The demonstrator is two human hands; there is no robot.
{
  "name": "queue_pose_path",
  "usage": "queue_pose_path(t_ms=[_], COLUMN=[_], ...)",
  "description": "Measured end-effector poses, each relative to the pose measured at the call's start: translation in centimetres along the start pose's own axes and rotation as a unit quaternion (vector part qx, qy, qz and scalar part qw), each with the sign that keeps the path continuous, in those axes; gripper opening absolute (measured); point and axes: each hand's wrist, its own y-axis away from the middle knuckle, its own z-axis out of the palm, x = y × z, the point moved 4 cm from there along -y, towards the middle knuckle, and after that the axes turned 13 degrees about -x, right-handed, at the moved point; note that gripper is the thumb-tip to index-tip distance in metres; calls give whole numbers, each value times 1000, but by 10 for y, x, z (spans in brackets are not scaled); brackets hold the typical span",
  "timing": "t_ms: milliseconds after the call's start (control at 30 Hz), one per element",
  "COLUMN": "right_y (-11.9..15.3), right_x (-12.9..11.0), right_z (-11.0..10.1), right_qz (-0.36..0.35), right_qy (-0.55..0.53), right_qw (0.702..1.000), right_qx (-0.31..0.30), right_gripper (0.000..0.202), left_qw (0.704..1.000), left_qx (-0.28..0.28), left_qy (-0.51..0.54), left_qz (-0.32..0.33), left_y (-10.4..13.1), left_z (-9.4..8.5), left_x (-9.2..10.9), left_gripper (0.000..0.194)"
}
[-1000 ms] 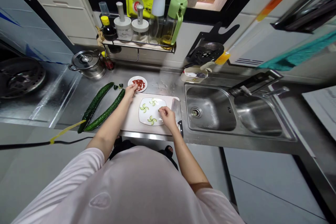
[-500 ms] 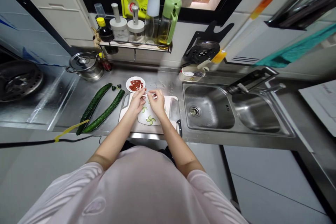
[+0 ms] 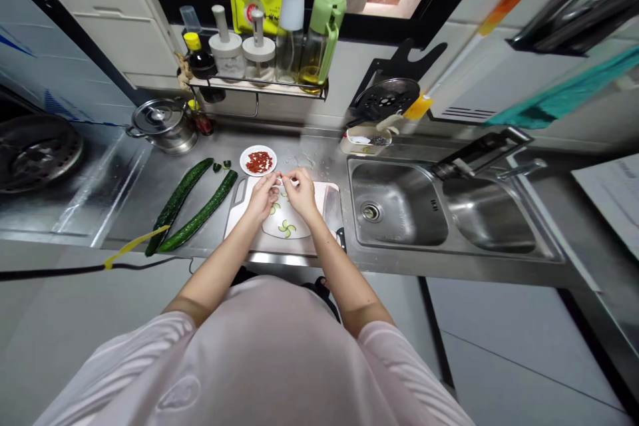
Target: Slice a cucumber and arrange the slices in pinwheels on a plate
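My left hand [image 3: 264,197] is closed in a pinch above a white plate [image 3: 273,229] on the cutting board [image 3: 237,216]. My right hand [image 3: 301,194] is also pinched, its fingertips meeting those of the left around a small red piece [image 3: 280,177], too small to identify surely. Green crescents [image 3: 287,229], looking like thin cucumber slices, form pinwheels on the plate; my hands partly hide them. Just beyond my fingers stands a small white dish [image 3: 244,161] of similar red pieces [image 3: 259,162]. A knife [image 3: 331,206] with a black handle lies along the board's right side.
Two whole cucumbers [image 3: 202,218] and small cut ends [image 3: 216,167] lie left of the board. Behind them are a lidded steel pot [image 3: 162,125] and a yellow-capped bottle [image 3: 202,120]. A double sink [image 3: 399,206] adjoins on the right. Above hangs a condiment shelf [image 3: 259,84].
My hands have come together: the fingertips were slightly apart, with the red piece at the left hand, and now meet around it. The other things stay put.
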Motion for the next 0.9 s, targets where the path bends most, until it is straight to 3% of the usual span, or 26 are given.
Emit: queue_pose_path(t_ms=[100, 200, 333, 467, 900], right_y=[-4, -8, -6, -2, -13], right_x=[17, 43, 73, 87, 99], right_z=[-8, -11, 0, 15, 35], right_qz=[-9, 23, 80, 107, 91], right_qy=[30, 68, 132, 187, 280], right_qw=[999, 995, 975, 956, 918], right_qx=[-34, -75, -162, -199, -266], right_gripper=[18, 16, 15, 19, 22], left_qw=[994, 968, 925, 884, 790], left_qx=[59, 115, 95, 80, 0], left_qy=[-78, -203, -361, -459, -613], left_qz=[40, 88, 66, 36, 4], left_y=[-7, -14, -22, -25, -46], left_z=[-17, -34, -44, -43, -31], left_x=[-1, -6, -22, -30, -46], left_gripper=[37, 27, 21, 22, 22])
